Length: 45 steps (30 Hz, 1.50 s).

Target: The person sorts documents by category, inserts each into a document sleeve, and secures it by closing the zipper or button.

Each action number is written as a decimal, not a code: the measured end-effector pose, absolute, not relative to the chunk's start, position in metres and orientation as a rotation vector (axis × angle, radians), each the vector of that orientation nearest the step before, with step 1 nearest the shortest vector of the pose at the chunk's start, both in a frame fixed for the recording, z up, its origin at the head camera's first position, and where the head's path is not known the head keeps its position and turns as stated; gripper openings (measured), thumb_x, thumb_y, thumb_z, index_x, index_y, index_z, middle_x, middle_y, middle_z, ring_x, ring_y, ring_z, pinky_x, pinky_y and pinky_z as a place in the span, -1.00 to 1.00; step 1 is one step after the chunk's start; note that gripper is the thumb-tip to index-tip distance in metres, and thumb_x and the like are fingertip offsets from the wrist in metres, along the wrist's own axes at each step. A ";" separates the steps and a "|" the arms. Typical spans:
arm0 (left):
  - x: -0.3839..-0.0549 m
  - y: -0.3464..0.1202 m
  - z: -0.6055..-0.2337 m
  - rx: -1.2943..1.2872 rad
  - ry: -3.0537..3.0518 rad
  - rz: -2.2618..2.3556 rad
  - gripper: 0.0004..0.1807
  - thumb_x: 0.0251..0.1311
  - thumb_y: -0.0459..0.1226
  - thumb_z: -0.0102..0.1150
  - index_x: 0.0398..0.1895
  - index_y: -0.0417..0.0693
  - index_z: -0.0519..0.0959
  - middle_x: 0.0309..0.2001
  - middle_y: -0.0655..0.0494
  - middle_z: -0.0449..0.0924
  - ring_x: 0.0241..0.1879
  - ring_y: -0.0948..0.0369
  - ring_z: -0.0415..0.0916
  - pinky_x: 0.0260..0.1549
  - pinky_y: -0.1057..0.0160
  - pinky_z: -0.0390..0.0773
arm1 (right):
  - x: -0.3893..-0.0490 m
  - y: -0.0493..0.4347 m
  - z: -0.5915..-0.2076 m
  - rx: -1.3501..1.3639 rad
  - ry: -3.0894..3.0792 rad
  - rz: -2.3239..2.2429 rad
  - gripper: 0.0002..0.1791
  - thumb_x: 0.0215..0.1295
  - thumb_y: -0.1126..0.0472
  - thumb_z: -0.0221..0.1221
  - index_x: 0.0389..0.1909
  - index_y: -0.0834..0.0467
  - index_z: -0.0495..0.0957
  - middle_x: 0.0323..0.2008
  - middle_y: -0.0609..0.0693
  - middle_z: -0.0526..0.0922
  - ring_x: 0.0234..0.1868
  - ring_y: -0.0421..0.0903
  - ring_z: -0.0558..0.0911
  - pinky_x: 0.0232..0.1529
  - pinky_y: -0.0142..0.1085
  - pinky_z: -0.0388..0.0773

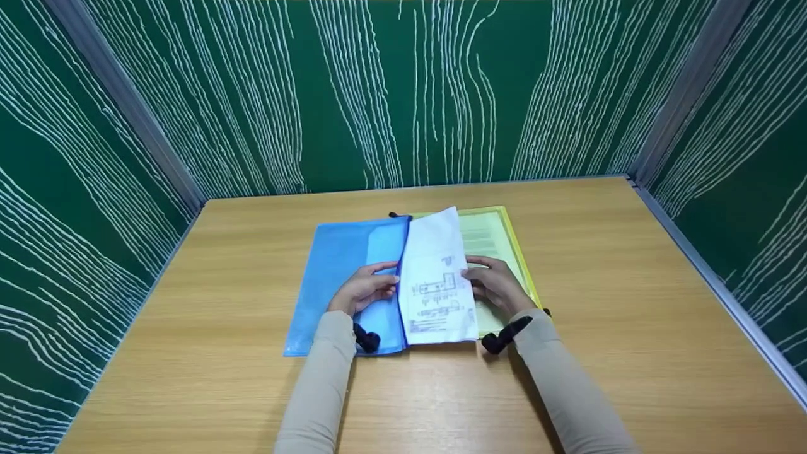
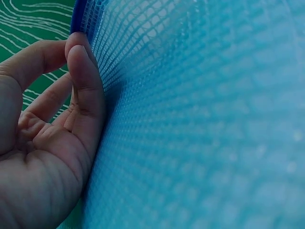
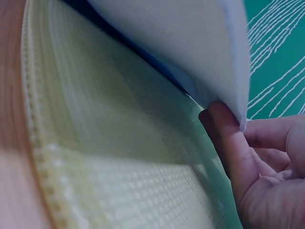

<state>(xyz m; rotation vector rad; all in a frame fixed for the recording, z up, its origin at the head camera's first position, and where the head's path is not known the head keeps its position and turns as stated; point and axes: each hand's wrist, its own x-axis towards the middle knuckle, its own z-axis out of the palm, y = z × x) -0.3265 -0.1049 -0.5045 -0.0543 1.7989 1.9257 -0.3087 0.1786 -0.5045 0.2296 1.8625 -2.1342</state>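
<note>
A blue mesh zip pouch [image 1: 340, 252] lies on the left, its dark blue edge toward the middle. My left hand [image 1: 365, 289] pinches that edge between thumb and fingers; in the left wrist view the blue mesh [image 2: 200, 129] fills the right side beside the hand [image 2: 52, 129]. White printed papers [image 1: 435, 271] stick out from the pouch's right side. The papers' right edge is pinched by my right hand [image 1: 498, 284], and in the right wrist view the sheet [image 3: 190, 43] bends up from the fingers. Below them lies a yellow mesh pouch [image 1: 510, 233], partly covered, with a printed sheet visible inside.
Both pouches rest on a wooden table [image 1: 599, 265]. Green walls [image 1: 454, 94] with white wavy lines stand behind and at both sides, joined by grey corner posts [image 1: 681, 82]. Black straps show at both wrists.
</note>
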 end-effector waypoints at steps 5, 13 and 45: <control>-0.326 -0.105 -0.505 -0.068 1.811 1.919 -0.41 0.21 -0.40 0.20 0.34 -0.05 0.37 -0.37 0.04 0.59 -0.46 0.26 0.52 -0.39 0.36 0.56 | -0.309 0.175 -0.504 0.232 1.872 -2.129 -0.46 0.27 0.39 0.17 0.29 0.23 0.38 -0.29 0.04 0.70 -0.42 -0.15 0.69 -0.46 -0.40 0.62; -0.326 -0.106 -0.506 -0.061 1.804 1.937 -0.41 0.22 -0.39 0.19 0.34 -0.04 0.37 -0.35 0.03 0.61 -0.45 0.26 0.53 -0.38 0.35 0.56 | -0.309 0.167 -0.505 0.187 1.896 -2.140 -0.46 0.25 0.44 0.15 0.29 0.27 0.37 -0.33 0.03 0.71 -0.45 -0.18 0.69 -0.51 -0.45 0.59; -0.326 -0.105 -0.508 -0.026 1.734 1.977 -0.41 0.22 -0.42 0.18 0.35 -0.06 0.36 -0.28 -0.01 0.59 -0.45 0.26 0.52 -0.38 0.37 0.56 | -0.313 0.148 -0.506 0.242 1.891 -2.103 -0.47 0.22 0.46 0.15 0.25 0.31 0.39 -0.35 0.04 0.68 -0.40 -0.17 0.66 -0.41 -0.40 0.62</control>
